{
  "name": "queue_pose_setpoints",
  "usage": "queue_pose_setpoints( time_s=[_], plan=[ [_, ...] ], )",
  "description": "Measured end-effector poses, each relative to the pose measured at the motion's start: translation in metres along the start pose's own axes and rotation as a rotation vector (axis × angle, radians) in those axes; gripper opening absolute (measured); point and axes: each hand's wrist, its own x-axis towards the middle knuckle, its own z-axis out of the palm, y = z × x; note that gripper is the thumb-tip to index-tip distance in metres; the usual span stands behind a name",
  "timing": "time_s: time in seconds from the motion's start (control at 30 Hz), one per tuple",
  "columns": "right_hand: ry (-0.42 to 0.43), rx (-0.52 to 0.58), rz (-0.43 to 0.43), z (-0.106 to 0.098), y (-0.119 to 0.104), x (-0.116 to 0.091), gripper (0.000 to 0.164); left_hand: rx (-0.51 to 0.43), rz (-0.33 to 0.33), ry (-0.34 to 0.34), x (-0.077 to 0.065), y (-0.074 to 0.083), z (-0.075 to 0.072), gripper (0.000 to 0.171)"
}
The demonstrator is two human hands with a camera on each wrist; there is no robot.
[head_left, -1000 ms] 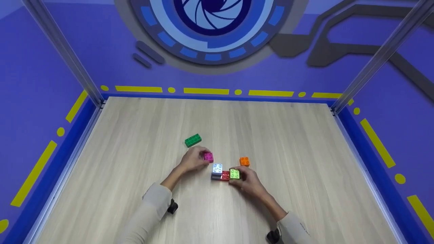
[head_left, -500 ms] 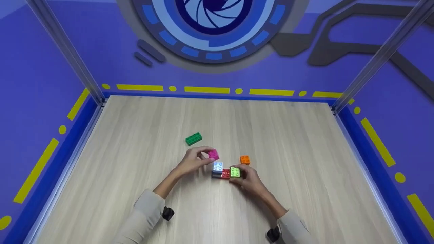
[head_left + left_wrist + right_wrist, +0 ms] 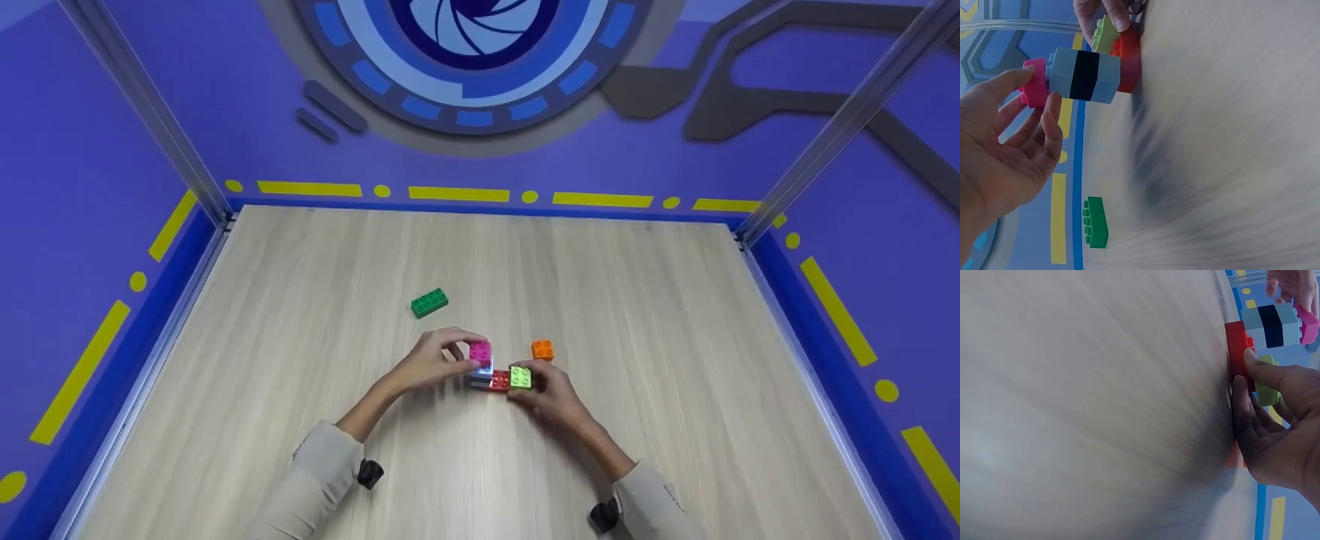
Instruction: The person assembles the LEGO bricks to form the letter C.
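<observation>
- Head view: red brick point(image 3: 499, 381) flat on a pale wood-grain bench point(image 3: 315, 300), near side of middle; taken as landmark for all that follows.
- Light blue stack point(image 3: 483, 372) upright on the red brick's left end. Side-on from the left wrist: black band point(image 3: 1084, 75) between two light blue layers.
- Pink brick point(image 3: 480, 353) above the red brick's left end, at the top of that stack. Stack's studs show beside it in both wrist views; I cannot tell whether it is seated.
- Left hand point(image 3: 435, 361), left of the red brick and raised: grip pinches the pink brick between thumb and fingers.
- Lime brick point(image 3: 520, 377) on top of the red brick's right end.
- Right hand point(image 3: 556, 394), at the red brick's right end: grip grasps that end, thumb and fingers on opposite sides, lime brick between.
- Orange brick point(image 3: 542, 350) on the bench, beyond the red brick and to its right, near the right hand's fingers; partly hidden behind the hand in the right wrist view.
- Green brick point(image 3: 429, 303), longer, lying slantwise, well apart from the red brick, beyond and left.
- Beige sleeves point(image 3: 322, 469) on both arms, nearer the person than the red brick.
- Blue wall point(image 3: 465, 169) with yellow dashes, far beyond the red brick.
</observation>
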Motion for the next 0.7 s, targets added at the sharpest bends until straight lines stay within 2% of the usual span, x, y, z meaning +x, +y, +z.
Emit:
queue_pose_setpoints(
  time_s=[0.37,0.7],
  plan=[
    [0.011,-0.040,-0.032,0.000,-0.002,0.003,0.040,0.039,0.073,-0.016,0.000,0.002,0.002,0.036],
    [0.005,-0.022,-0.017,0.000,0.000,0.002,0.041,0.076,0.104,0.051,0.003,0.000,0.011,0.037]
  ],
)
